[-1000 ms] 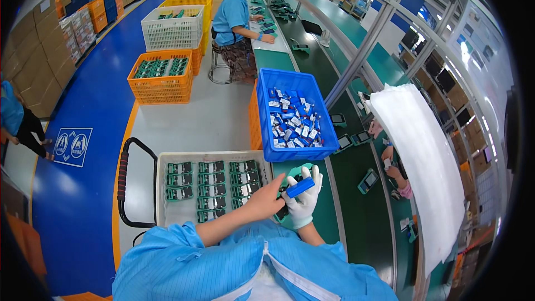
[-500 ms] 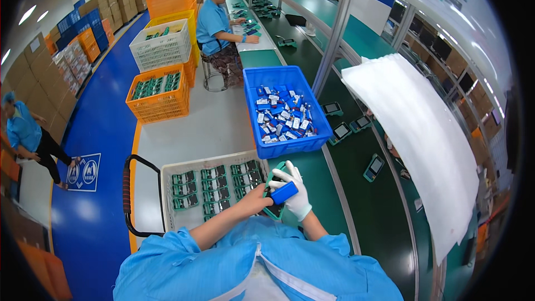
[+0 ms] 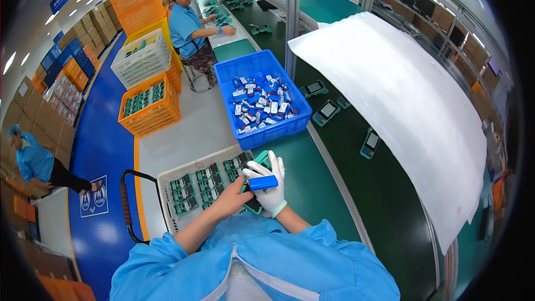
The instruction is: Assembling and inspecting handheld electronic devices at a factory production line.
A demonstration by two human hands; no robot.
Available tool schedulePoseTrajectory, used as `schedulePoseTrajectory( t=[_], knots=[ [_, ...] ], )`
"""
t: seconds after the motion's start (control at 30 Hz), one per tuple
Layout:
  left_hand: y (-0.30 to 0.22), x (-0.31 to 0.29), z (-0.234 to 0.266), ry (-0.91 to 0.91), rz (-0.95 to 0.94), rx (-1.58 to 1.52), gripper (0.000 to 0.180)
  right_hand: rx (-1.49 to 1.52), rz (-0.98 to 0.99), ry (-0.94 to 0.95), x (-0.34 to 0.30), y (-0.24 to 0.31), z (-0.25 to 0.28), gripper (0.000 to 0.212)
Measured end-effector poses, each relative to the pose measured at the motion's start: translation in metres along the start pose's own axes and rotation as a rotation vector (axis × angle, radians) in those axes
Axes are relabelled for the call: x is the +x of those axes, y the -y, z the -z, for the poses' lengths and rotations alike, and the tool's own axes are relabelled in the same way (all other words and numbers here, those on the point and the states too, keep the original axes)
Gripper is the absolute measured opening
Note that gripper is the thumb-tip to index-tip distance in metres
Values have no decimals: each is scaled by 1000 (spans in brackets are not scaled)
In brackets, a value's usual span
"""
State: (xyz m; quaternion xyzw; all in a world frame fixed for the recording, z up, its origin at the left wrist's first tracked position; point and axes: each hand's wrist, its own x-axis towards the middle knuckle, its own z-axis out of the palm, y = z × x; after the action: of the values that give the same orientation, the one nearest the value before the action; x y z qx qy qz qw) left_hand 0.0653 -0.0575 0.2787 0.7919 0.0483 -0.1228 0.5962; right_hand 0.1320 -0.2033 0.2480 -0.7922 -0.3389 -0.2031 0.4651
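Observation:
In my gloved right hand [image 3: 274, 194] rests a green device housing [image 3: 254, 205], its far end showing past the fingers. My bare left hand [image 3: 227, 199] comes in from the left, fingers closed at the near end of a blue battery pack [image 3: 264, 182]. That pack lies crosswise above the housing, in front of the gloved palm; any wire on it is hidden by my fingers. Just left of both hands, a whitish tray [image 3: 165, 189] holds rows of green housings with dark parts. Beyond them, a blue bin [image 3: 227, 86] contains many loose blue battery packs with white labels.
A white sheet [image 3: 390, 78] hangs at the right by a metal post [image 3: 292, 19]. Handheld devices [image 3: 326, 112] lie on the dark green belt [image 3: 356, 189]. Stacked crates [image 3: 147, 117] stand far left. A seated co-worker [image 3: 186, 25] is ahead; another person [image 3: 42, 159] stands left. A black cart handle [image 3: 125, 200] borders the tray.
My view has turned to the right, so the scene sits further left. The battery pack has swung from slanted to nearly level across the gloved hand. The person at the left has shifted.

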Motion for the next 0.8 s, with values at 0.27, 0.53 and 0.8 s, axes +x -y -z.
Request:
schedulePoseTrajectory(
  t=[0.27,0.53,0.8],
  knots=[
    [6,0,-4,56,185,-551,43,255,-86,-44,5,7,10,21],
    [90,-33,21,-249,273,-1161,40,716,-611,169,73,-20,22,28],
    [224,-91,88,-964,529,-1497,25,525,-733,266,155,-198,-30,46]
  ],
)
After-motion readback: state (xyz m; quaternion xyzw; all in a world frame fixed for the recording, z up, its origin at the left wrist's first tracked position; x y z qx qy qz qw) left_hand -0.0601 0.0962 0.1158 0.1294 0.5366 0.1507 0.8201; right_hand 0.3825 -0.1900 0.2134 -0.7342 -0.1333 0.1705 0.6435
